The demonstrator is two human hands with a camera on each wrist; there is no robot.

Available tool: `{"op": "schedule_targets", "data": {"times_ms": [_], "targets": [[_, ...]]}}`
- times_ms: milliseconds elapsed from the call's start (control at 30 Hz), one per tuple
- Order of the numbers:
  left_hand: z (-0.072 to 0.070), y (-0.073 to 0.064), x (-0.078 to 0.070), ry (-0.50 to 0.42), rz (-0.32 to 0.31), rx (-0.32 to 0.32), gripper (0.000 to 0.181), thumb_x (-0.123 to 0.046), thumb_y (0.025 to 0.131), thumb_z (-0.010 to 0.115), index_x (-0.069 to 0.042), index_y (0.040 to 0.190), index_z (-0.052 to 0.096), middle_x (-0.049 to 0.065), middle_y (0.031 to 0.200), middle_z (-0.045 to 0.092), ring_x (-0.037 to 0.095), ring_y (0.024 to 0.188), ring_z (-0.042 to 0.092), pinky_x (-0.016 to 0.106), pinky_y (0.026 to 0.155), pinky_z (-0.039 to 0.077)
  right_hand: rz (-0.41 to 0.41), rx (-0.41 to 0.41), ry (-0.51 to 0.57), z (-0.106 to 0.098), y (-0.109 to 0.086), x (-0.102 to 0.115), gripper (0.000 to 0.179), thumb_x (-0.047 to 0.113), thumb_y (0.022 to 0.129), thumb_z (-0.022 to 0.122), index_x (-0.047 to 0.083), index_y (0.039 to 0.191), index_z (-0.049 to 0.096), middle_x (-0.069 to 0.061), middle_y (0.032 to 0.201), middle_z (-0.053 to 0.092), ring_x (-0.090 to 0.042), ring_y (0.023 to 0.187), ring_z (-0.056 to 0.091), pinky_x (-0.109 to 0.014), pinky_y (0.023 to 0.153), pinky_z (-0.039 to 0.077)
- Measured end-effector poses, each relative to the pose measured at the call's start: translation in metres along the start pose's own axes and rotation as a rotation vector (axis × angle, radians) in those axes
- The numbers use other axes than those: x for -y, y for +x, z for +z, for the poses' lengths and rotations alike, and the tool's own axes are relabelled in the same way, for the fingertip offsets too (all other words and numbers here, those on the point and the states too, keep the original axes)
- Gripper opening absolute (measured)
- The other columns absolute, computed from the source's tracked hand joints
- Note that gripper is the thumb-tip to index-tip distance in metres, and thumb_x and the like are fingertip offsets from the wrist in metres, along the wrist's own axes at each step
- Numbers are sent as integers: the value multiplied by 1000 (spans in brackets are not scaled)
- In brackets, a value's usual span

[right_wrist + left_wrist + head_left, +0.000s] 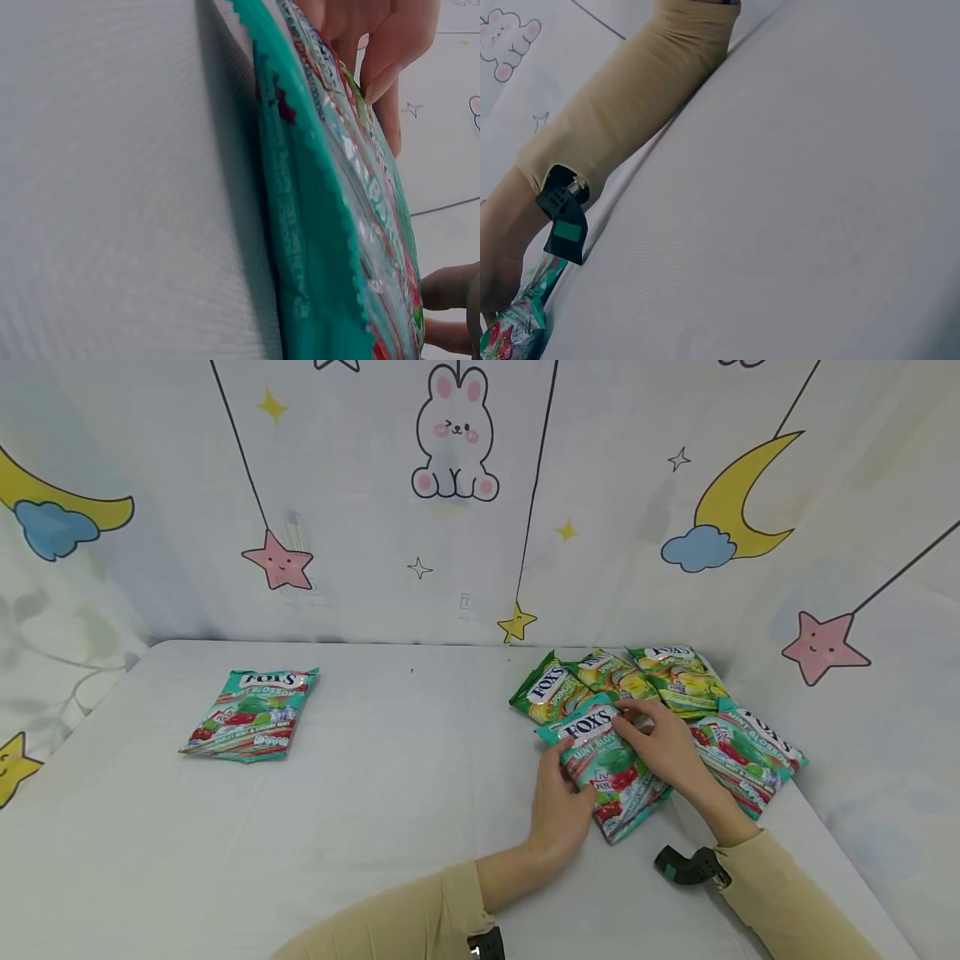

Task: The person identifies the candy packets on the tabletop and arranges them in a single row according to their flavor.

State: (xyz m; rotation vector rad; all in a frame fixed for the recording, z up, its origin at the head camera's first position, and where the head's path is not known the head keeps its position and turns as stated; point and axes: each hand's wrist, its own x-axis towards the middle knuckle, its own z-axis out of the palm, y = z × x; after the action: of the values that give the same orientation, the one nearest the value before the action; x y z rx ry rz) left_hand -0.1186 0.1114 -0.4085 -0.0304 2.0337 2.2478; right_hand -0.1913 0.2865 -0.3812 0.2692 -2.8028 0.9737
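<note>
We seem mid-arranging: teal candy bag at four o'clock in head view, left hand gripping nine-o'clock edge, right hand pinching twelve-o'clock corner. Next move likely calls for settling it against yellow bags, then easing fingers off.

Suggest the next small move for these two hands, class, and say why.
The left hand and right hand should perhaps straighten the rectangular teal plastic FOX'S bag they grip, because it lies slanted in front of the yellow-green plastic FOX'S bags.
</note>
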Motion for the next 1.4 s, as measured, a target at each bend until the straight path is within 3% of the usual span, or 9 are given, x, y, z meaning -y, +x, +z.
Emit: {"op": "schedule_targets", "data": {"times_ms": [200,367,667,833,1033,1200,1400], "targets": [[-2,6,0,-7,-9,-16,64,5,88,59,-18,146,41,7,144,46,21,127,53,35,102,50,21,16,6,-1,0,2,43,31,101,58,4,135,60,-17,114,62,-34,99,63,-44,83,51],[-4,10,0,-8,-23,-30,65,4,88,58,-19,146,42,7,146,46,20,129,52,37,104,48,46,36,39,-3,0,1,45,34,101,57,6,137,58,-18,116,62,-34,101,63,-41,83,50],[-12,16,-1,15,2,-57,63,-2,89,60,-21,146,43,8,141,54,19,120,57,38,98,52,117,104,171,-8,0,1,48,37,100,59,12,141,56,-18,122,63,-28,105,60,-35,86,48],[-16,21,-3,25,12,-84,67,-2,86,61,-24,147,44,5,143,53,18,118,56,37,95,52,170,137,243,-10,1,3,52,38,98,62,12,142,55,-19,126,60,-22,102,53,-29,78,48],[-22,28,-4,-16,21,-107,71,0,81,60,-25,146,46,5,141,55,17,114,58,36,93,53,214,182,363,-11,1,6,55,34,99,62,10,146,50,-21,131,54,-14,99,56,-29,75,54],[-25,30,-4,-58,16,-98,72,3,79,58,-23,146,47,6,137,58,17,110,61,33,88,55,223,218,377,-12,1,11,56,32,99,62,10,148,46,-22,132,53,-17,101,57,-30,76,55],[-27,32,-5,-64,35,-96,71,7,78,57,-19,144,49,9,139,58,19,113,60,35,91,55,201,267,325,-15,0,14,60,32,99,62,8,150,42,-26,136,51,-31,108,59,-35,76,57]]}}
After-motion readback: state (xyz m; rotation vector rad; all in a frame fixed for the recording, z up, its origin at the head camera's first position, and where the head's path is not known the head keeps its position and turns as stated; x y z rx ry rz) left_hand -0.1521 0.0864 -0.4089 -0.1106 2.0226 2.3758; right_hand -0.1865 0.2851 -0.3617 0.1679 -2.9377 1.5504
